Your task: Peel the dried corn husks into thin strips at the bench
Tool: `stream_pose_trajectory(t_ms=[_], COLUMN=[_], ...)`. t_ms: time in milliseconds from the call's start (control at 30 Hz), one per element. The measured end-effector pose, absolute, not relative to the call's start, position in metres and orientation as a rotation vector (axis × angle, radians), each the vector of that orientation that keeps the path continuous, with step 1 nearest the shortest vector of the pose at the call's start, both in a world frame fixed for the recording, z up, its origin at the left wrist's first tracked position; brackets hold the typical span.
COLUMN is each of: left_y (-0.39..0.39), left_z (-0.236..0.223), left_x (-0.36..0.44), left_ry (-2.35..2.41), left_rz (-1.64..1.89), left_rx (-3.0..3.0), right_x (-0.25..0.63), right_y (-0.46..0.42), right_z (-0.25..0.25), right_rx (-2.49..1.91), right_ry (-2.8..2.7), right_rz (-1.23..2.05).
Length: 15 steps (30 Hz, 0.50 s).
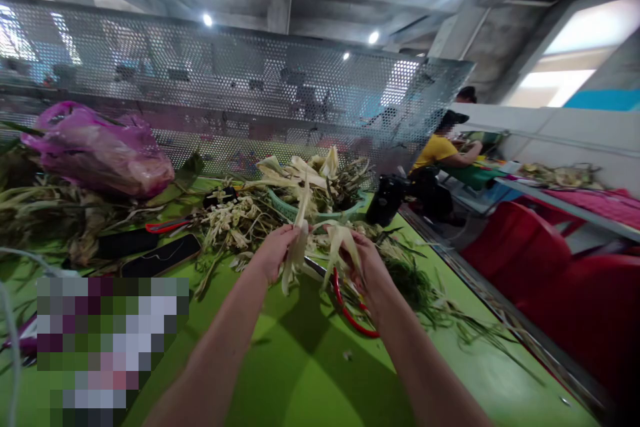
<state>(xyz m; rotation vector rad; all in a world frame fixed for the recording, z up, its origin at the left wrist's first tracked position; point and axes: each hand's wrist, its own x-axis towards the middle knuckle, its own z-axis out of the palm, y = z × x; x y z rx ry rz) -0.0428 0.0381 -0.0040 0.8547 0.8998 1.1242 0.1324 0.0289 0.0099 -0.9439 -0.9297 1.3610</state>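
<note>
My left hand is closed on a pale, dry corn husk, pinching it so that one end points up and the other hangs down. My right hand pinches another pale husk strip, which droops in a fold over the fingers. Whether the two strips join is hard to make out. Below my right hand, scissors with red handles lie on the green table, partly hidden by my wrist. Just beyond both hands, a green plastic basket holds a heap of dry husks.
A purple plastic bag, a phone and red-handled pliers or cutters lie left. A black object stands right of the basket, near green strands. A perforated metal screen rises behind. Red chairs and a seated person are right.
</note>
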Motion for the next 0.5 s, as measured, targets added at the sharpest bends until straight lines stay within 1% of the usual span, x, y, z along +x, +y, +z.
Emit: stream_pose_trajectory(t_ms=[133, 300, 500], left_y=[0.039, 0.039, 0.037], left_z=[-0.002, 0.0, 0.001], left_x=[-0.047, -0.046, -0.045], left_ry=[0.937, 0.816, 0.66], left_rz=[1.146, 1.137, 1.095], left_rx=[0.851, 0.749, 0.754], right_x=[0.132, 0.129, 0.115], right_y=[0.032, 0.03, 0.025], right_z=[0.009, 0.008, 0.002], right_rx=[-0.965, -0.959, -0.96], right_ry=[-0.908, -0.968, -1.187], right_rz=[1.372, 1.429, 1.516])
